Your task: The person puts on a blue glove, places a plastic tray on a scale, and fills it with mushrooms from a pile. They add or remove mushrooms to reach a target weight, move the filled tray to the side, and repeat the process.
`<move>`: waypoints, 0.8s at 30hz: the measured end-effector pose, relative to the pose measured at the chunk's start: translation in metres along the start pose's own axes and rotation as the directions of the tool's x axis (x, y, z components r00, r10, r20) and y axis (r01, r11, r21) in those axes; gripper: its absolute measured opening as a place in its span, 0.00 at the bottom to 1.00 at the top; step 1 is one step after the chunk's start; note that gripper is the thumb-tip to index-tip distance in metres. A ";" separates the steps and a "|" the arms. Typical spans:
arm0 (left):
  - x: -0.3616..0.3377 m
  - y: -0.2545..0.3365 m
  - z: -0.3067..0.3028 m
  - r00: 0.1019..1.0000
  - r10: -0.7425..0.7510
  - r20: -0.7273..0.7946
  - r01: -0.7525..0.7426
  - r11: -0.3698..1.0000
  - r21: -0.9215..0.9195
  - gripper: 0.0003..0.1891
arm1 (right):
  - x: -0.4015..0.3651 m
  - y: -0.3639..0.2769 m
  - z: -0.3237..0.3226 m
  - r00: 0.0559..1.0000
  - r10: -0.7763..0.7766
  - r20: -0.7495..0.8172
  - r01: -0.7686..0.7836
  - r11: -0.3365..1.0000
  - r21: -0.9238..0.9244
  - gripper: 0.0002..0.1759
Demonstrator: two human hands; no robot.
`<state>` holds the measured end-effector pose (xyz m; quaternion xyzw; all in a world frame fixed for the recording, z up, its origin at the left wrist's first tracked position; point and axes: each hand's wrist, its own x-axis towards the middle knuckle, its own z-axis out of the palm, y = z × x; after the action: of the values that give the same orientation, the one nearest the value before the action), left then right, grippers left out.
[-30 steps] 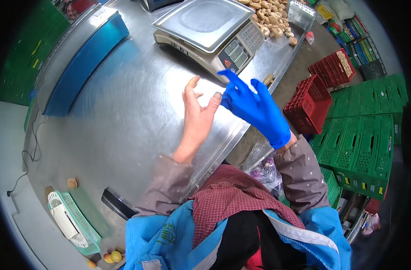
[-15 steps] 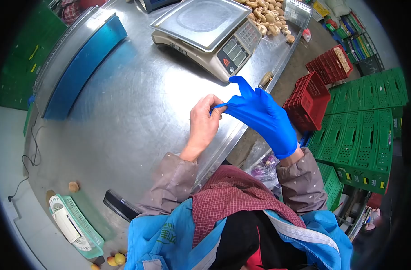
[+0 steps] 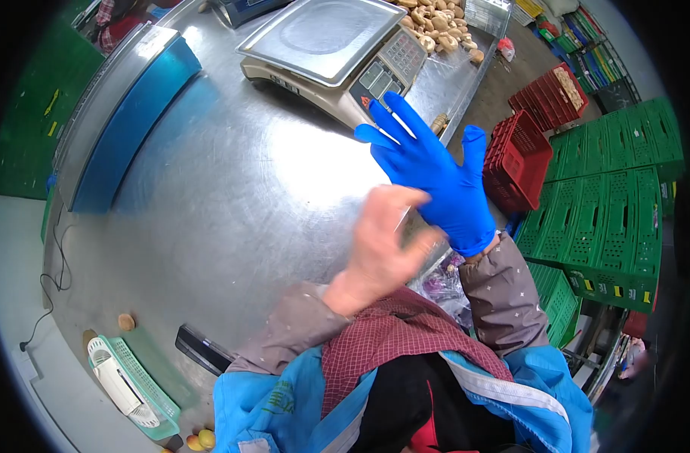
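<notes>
Left hand point(image 3: 386, 245), one, bare: thumb and fingers curved, a gap between them, nothing seen in its hold; blurred, so whether it touches the glove cannot be told

Glove point(image 3: 445, 189), one, blue: worn on the right hand; lies ahead and to the right of the left hand; cuff point(image 3: 477, 243) just beside the left thumb, fingertips farther off; long axis slanting from the cuff forward and leftward; of the two hands, the left is the one free of it, nearer the cuff than the fingertips

Right hand point(image 3: 434, 172), one, inside the glove: released, fingers spread, thumb apart on the right side, holding nothing

Sleeves, two, brown: left point(image 3: 292, 328) and right point(image 3: 503, 294), the right close behind the cuff

Table point(image 3: 209, 211), one, metal: left of and beyond the left hand

Scale point(image 3: 284, 79), one, on the table: just beyond the gloved fingertips, contact not clear

Mushrooms point(image 3: 439, 29), one heap: past the scale

Red crate point(image 3: 515, 162), one: right of the glove, off the table

Green crates point(image 3: 613, 219), stacked: farther right

Basket point(image 3: 145, 381), one, pale green: on the table, well apart from both hands, to the left
</notes>
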<state>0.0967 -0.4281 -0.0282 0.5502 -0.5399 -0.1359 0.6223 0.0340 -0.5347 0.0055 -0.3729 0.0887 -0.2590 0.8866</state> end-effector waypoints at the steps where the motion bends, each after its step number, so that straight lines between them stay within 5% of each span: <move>1: 0.002 0.010 0.009 0.991 0.117 0.065 -0.118 0.993 0.010 0.28 | 0.002 0.003 -0.002 1.000 0.003 0.022 -0.005 0.998 0.066 0.49; 5: 0.002 0.018 0.037 0.982 0.103 0.158 -0.117 0.990 0.079 0.27 | 0.008 0.004 -0.028 0.998 -0.047 0.042 0.042 0.994 0.099 0.46; 11: 0.017 0.003 0.067 0.972 0.231 0.054 -0.234 0.970 0.060 0.09 | 0.006 -0.015 -0.054 0.985 -0.160 -0.059 0.165 0.983 0.076 0.40; 13: 0.021 0.004 0.074 0.976 -0.113 0.185 0.147 0.973 -0.180 0.05 | 0.004 -0.025 -0.069 0.982 -0.173 -0.075 0.182 0.974 0.133 0.37; 15: 0.031 0.003 0.082 0.929 -0.149 0.340 0.245 0.934 -0.261 0.02 | 0.001 -0.042 -0.082 0.961 -0.255 -0.105 0.243 0.963 -0.116 0.36; 17: 0.042 0.005 0.100 0.805 -0.233 0.545 0.534 0.685 -0.496 0.01 | -0.008 -0.063 -0.088 0.968 -0.243 -0.067 0.230 0.960 -0.161 0.32; 20: 0.062 0.014 0.136 0.686 -0.165 0.708 0.554 0.749 -0.363 0.03 | -0.026 -0.090 -0.133 0.959 -0.282 -0.024 0.246 0.874 -0.418 0.32; 21: 0.067 0.016 0.152 0.598 -0.140 0.789 0.568 0.769 -0.294 0.04 | -0.028 -0.099 -0.146 0.956 -0.292 -0.019 0.259 0.875 -0.408 0.32; 24: 0.085 0.012 0.204 0.573 -0.150 0.806 0.566 0.783 -0.257 0.06 | -0.028 -0.133 -0.185 0.947 -0.255 -0.197 0.176 0.922 -0.345 0.33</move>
<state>-0.0434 -0.5981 -0.0122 0.3678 -0.5645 -0.6096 0.4176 -0.1069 -0.7115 -0.0323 -0.4865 0.1937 -0.3804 0.7623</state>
